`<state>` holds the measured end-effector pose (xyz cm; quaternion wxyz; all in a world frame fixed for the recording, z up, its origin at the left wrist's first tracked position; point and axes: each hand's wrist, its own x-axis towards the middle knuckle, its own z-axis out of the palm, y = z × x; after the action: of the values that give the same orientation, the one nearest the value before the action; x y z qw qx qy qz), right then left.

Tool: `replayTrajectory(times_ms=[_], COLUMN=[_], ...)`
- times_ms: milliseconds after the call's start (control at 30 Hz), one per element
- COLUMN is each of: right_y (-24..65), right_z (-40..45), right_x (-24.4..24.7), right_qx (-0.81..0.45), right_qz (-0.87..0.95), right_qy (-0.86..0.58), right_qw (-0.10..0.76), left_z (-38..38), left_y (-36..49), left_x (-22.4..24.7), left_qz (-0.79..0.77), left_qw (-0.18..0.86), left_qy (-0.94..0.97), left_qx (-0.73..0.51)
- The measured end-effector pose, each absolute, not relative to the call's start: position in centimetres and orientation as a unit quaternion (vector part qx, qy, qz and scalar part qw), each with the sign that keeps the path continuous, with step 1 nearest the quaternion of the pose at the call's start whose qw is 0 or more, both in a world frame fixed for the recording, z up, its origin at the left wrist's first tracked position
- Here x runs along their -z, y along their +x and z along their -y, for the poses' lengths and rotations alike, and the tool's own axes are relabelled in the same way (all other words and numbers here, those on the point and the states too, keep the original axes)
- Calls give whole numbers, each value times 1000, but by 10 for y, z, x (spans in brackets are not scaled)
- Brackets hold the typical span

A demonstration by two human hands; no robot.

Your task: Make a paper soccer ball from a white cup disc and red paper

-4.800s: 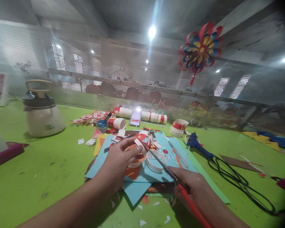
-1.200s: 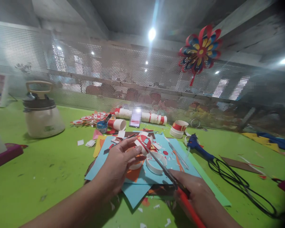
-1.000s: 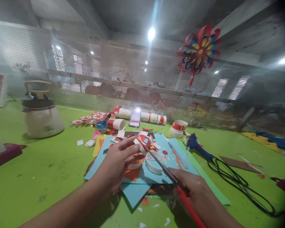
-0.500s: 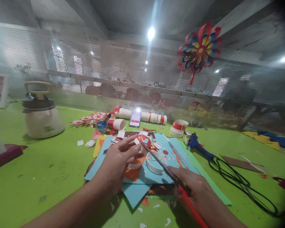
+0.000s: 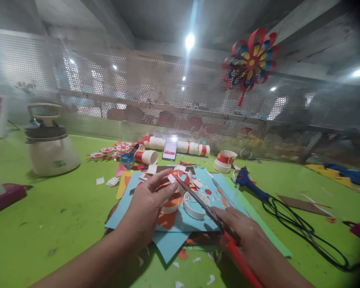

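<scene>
A green table (image 5: 63,212) fills the near scene, with a cream jug (image 5: 52,154) standing far left. Blue paper (image 5: 195,225) lies at the centre, under scraps and cut pieces; a blue glue gun (image 5: 255,188) rests to its right. Above the paper, the left hand (image 5: 150,200) pinches a red-and-white paper piece (image 5: 184,175) at its fingertips. The right hand (image 5: 243,230) grips the scissors (image 5: 208,212) by the red handles, blades pointing far left, tips at the piece. Below the blades sits a white ring (image 5: 195,214).
</scene>
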<state>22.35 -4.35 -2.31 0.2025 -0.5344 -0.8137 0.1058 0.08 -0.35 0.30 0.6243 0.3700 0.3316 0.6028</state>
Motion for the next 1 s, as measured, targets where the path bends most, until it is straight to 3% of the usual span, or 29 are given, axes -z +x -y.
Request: replayTrajectory(times_ms=[1000], right_y=[224], right_z=[45], right_x=[26], right_qx=[-86], right_qz=[826], right_qy=[-511], right_qw=[223], left_z=[4], left_y=[1], left_x=[-3], left_qz=[-282], left_qw=[638], left_qy=[393], left_qx=[-599])
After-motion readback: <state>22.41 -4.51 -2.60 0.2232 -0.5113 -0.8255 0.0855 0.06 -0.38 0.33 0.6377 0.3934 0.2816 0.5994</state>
